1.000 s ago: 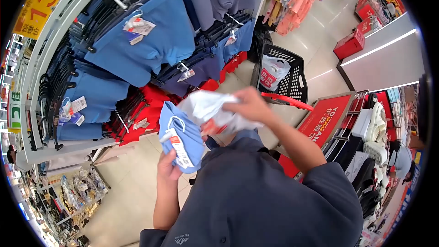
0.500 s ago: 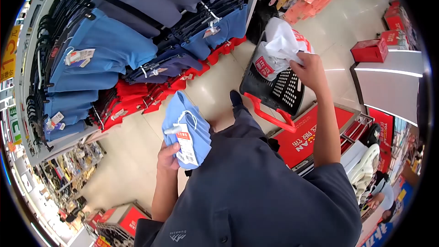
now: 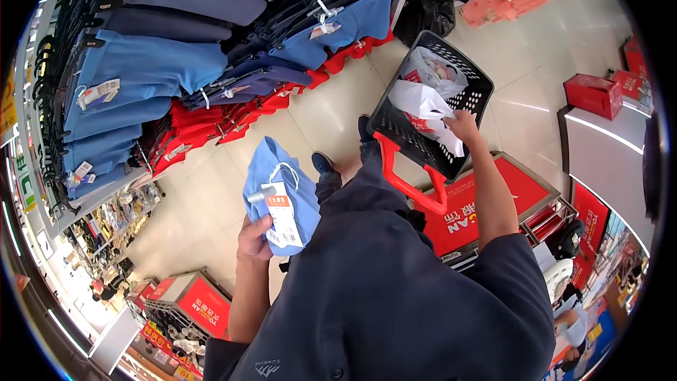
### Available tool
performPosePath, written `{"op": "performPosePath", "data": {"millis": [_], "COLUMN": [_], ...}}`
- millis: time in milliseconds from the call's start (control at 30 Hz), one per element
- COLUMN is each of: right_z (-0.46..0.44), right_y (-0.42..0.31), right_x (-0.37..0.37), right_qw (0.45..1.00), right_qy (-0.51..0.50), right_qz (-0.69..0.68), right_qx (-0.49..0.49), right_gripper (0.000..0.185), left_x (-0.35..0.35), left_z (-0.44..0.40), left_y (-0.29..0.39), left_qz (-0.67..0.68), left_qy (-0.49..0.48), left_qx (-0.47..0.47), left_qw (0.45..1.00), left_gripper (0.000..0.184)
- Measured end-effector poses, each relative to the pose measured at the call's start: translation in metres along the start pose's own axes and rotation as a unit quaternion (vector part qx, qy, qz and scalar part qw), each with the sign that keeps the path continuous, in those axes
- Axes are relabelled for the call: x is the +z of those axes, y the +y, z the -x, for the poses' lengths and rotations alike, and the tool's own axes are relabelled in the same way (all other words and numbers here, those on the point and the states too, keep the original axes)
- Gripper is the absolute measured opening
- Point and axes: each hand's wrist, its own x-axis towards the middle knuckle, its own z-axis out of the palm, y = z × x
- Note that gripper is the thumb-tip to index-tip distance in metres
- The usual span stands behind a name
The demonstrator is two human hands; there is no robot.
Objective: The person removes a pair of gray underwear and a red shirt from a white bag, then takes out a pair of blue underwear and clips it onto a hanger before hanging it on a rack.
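Free gap between hanging clothes [image 3: 159,63] and basket [image 3: 409,138]

Dark short-sleeved shirt [image 3: 423,296] — pale peaked logo [image 3: 267,367], dark trousers [image 3: 368,178], shoes [image 3: 322,162] — perhaps navy

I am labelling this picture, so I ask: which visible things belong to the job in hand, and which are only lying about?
In the job:
blue garment, in the left hand
white plastic bag, in the right hand
black basket

Only around it:
hanging blue shorts
hanging red garments
black plastic bag
red box
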Motion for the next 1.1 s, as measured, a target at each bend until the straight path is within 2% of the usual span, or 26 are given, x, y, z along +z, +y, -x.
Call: {"op": "performPosePath", "data": {"millis": [133, 200, 233, 267, 333, 400, 467, 533, 600, 633, 700, 800, 867, 933, 1100], "right_z": [-0.013, -0.015, -0.021, -0.010, 0.013, 0.047, 0.089, 0.131, 0.148, 0.156, 0.165, 0.166, 0.161, 0.166, 0.183], "right_y": [0.023, 0.026, 0.020, 0.016, -0.028, -0.064, -0.092, -0.118, -0.098, -0.090, -0.082, -0.076, -0.059, -0.060, -0.071], "right_x": [0.037, 0.057, 0.055, 0.059, 0.051, 0.047, 0.041, 0.031, 0.050, 0.062, 0.078, 0.085, 0.088, 0.081, 0.092], "right_qw": [0.999, 0.995, 0.987, 0.989, 0.989, 0.979, 0.914, 0.919, 0.932, 0.935, 0.984, 0.992, 0.992, 0.990, 0.995], "right_qy": [-0.010, 0.041, -0.104, -0.086, -0.088, -0.170, -0.309, -0.368, -0.363, -0.355, -0.173, -0.102, -0.082, -0.066, -0.042], "right_qz": [0.034, 0.054, 0.108, 0.078, 0.046, -0.058, -0.242, -0.136, 0.004, 0.009, 0.025, 0.070, 0.098, 0.126, 0.074], "right_qx": [-0.027, -0.071, -0.060, -0.087, -0.111, -0.096, -0.106, -0.027, -0.006, -0.013, -0.023, -0.003, 0.006, 0.005, 0.046], "right_gripper": [0.034, 0.036, 0.043, 0.050, 0.053, 0.050, 0.044, 0.033, 0.033, 0.033, 0.040, 0.041, 0.027, 0.025, 0.025], "left_x": [0.000, 0.000, -0.001, -0.001, 0.001, 0.007, 0.002, -0.005, -0.011, -0.017, -0.027, -0.040, -0.050, -0.056, -0.062], "left_z": [0.003, 0.007, 0.008, 0.010, 0.008, 0.009, 0.010, 0.011, 0.014, 0.015, 0.019, 0.024, 0.026, 0.028, 0.047], "left_y": [-0.004, -0.006, -0.007, -0.007, -0.006, -0.003, -0.001, 0.000, 0.002, 0.002, 0.003, 0.006, 0.009, 0.018, 0.039], "left_qz": [0.019, 0.017, 0.019, -0.003, -0.022, -0.044, -0.014, -0.004, 0.000, 0.013, 0.028, 0.040, 0.034, 0.013, -0.025], "left_qy": [0.021, 0.033, 0.035, 0.048, 0.056, 0.060, 0.040, 0.043, 0.040, 0.033, 0.019, -0.002, 0.001, -0.015, -0.047], "left_qx": [0.017, 0.029, 0.031, 0.028, 0.033, 0.049, 0.071, 0.086, 0.091, 0.090, 0.091, 0.095, 0.107, 0.123, 0.172], "left_qw": [0.999, 0.999, 0.999, 0.998, 0.998, 0.996, 0.997, 0.995, 0.995, 0.995, 0.995, 0.995, 0.994, 0.992, 0.984], "left_gripper": [0.057, 0.057, 0.057, 0.057, 0.056, 0.057, 0.057, 0.054, 0.053, 0.056, 0.058, 0.059, 0.059, 0.060, 0.061]}}
